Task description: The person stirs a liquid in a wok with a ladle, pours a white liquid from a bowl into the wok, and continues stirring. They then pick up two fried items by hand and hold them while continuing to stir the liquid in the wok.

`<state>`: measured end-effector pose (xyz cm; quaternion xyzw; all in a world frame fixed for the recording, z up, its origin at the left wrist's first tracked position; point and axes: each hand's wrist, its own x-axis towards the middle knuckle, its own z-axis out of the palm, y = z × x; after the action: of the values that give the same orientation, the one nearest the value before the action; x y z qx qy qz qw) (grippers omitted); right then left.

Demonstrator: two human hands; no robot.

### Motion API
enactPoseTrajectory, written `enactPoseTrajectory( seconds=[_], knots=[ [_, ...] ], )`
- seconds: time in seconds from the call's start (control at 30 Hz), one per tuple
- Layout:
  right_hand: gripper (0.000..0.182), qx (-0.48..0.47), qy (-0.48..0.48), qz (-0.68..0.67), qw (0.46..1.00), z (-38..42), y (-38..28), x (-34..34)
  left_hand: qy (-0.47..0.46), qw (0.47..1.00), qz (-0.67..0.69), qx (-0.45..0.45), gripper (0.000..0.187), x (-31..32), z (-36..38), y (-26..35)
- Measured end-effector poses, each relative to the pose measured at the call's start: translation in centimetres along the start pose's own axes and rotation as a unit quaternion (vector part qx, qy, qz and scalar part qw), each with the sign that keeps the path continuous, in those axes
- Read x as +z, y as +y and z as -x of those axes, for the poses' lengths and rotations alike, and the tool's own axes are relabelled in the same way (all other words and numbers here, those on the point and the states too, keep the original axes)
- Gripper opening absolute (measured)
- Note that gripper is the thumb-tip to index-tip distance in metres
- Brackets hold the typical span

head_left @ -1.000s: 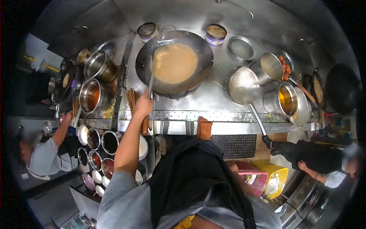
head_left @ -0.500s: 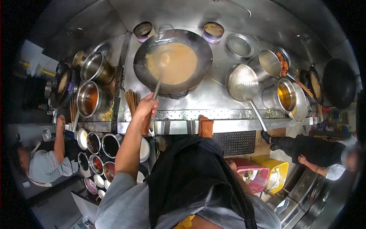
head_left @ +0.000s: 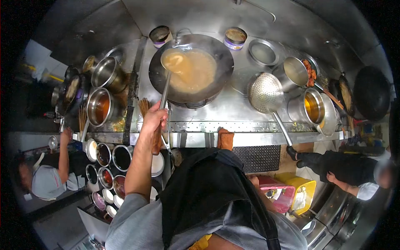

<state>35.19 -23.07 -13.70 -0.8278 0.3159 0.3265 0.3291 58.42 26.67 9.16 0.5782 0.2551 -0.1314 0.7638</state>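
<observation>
My left hand (head_left: 155, 118) is wrapped round the handle of a long metal ladle (head_left: 165, 89) with a wooden grip end. The ladle's bowl, filled with pale brown liquid, is at the left inside wall of a big dark wok (head_left: 225, 71). Cloudy tan broth (head_left: 200, 75) fills the middle of the wok. Part of my right hand (head_left: 253, 181) shows low beside the black apron, near the red bin; its fingers are mostly hidden, so I cannot make out what it holds, if anything.
A perforated strainer (head_left: 265, 92) lies right of the wok, beside steel pots (head_left: 290, 71). Sauce containers (head_left: 122, 158) stand at lower left. A folded brown cloth (head_left: 225, 138) hangs on the counter edge. Other people are at left (head_left: 50, 179) and right (head_left: 346, 171).
The ladle's bowl has moved from within the broth up and left to the wok's side, now full of liquid. My left hand has shifted slightly left, and the handle has tilted. My right hand looks unchanged.
</observation>
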Motion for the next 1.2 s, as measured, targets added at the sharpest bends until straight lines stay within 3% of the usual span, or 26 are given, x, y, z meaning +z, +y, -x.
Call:
enactPoseTrajectory(
  seconds=[0.03, 0.1, 0.2, 0.33, 0.4, 0.43, 0.5, 0.63, 0.67, 0.7, 0.73, 0.83, 0.87, 0.9, 0.97, 1.0, 1.03, 1.13, 1.17, 1.2],
  knots=[
    [0.040, 0.000, -0.001, 0.000, 1.000, -1.1, 1.3, 0.8, 0.001, 1.000, -0.001, 0.000, 0.047, -0.2, -0.3, -0.1],
    [0.047, -0.124, 0.088, 0.049, 0.987, -4.9, 5.9, 3.4, 0.057, 0.994, -0.088, 0.034, 0.052, -0.2, -0.7, 0.0],
    [0.055, -0.076, 0.009, 0.044, 0.996, -5.6, 5.8, 2.9, 0.063, 0.981, -0.157, 0.092, 0.054, -1.2, -2.0, -0.4],
    [0.056, -0.102, 0.023, 0.063, 0.993, -6.4, 6.8, 3.4, 0.077, 0.957, -0.246, 0.134, 0.058, -2.0, -3.8, -0.7],
    [0.058, -0.108, 0.032, 0.057, 0.992, -6.7, 7.4, 3.7, 0.149, 0.901, -0.375, 0.160, 0.062, -2.1, -4.4, -1.0],
    [0.058, -0.109, 0.032, 0.058, 0.992, -6.8, 7.8, 3.7, 0.149, 0.901, -0.375, 0.160, 0.062, -2.8, -5.1, -1.8],
    [0.059, -0.085, 0.038, 0.091, 0.992, -5.5, 6.7, 3.1, 0.226, 0.698, -0.631, 0.252, 0.063, -4.8, -7.2, -4.3],
    [0.059, -0.059, 0.011, 0.053, 0.997, -4.7, 6.4, 2.7, 0.208, 0.715, -0.595, 0.301, 0.061, -4.7, -5.6, -8.0],
    [0.057, -0.066, 0.025, 0.053, 0.996, -5.1, 6.9, 3.1, 0.154, 0.856, -0.457, 0.186, 0.060, -2.6, -3.5, -7.1],
    [0.056, -0.072, 0.038, 0.054, 0.995, -5.4, 7.5, 3.5, 0.093, 0.949, -0.294, 0.060, 0.059, -1.4, -2.0, -6.4],
    [0.056, -0.072, 0.039, 0.054, 0.995, -5.6, 7.9, 3.9, 0.044, 0.972, -0.227, 0.044, 0.058, -1.2, -1.5, -6.2],
    [0.052, -0.101, 0.057, 0.052, 0.992, -5.8, 8.4, 4.1, 0.092, 0.937, -0.333, 0.056, 0.057, -0.5, -1.8, -5.5],
    [0.051, -0.072, 0.052, 0.066, 0.994, -6.1, 8.1, 4.0, 0.124, 0.882, -0.431, 0.145, 0.058, -0.6, -2.5, -5.2],
    [0.049, -0.043, 0.046, 0.080, 0.995, -6.3, 7.8, 3.9, 0.125, 0.882, -0.430, 0.145, 0.058, -0.8, -2.7, -5.0],
    [0.047, -0.045, 0.037, 0.094, 0.994, -6.7, 7.2, 3.3, 0.189, 0.785, -0.582, 0.097, 0.060, -0.6, -2.2, -3.7],
    [0.045, -0.044, 0.027, 0.107, 0.993, -6.9, 6.9, 3.0, 0.177, 0.780, -0.594, 0.086, 0.059, -0.7, -1.8, -3.5],
    [0.045, -0.045, 0.028, 0.106, 0.993, -7.0, 6.8, 2.9, 0.177, 0.780, -0.594, 0.088, 0.059, -0.7, -1.3, -4.1],
    [0.044, -0.036, 0.022, 0.061, 0.997, -5.8, 5.9, 2.7, 0.100, 0.911, -0.382, 0.115, 0.056, -1.0, 0.1, -6.2],
    [0.045, -0.030, 0.029, 0.068, 0.997, -5.8, 6.1, 2.9, 0.099, 0.911, -0.383, 0.116, 0.056, -0.8, 0.2, -6.0],
    [0.045, -0.024, 0.035, 0.076, 0.996, -5.9, 6.3, 3.0, 0.055, 0.955, -0.287, 0.050, 0.056, -0.4, 0.5, -5.7]
  ],
)
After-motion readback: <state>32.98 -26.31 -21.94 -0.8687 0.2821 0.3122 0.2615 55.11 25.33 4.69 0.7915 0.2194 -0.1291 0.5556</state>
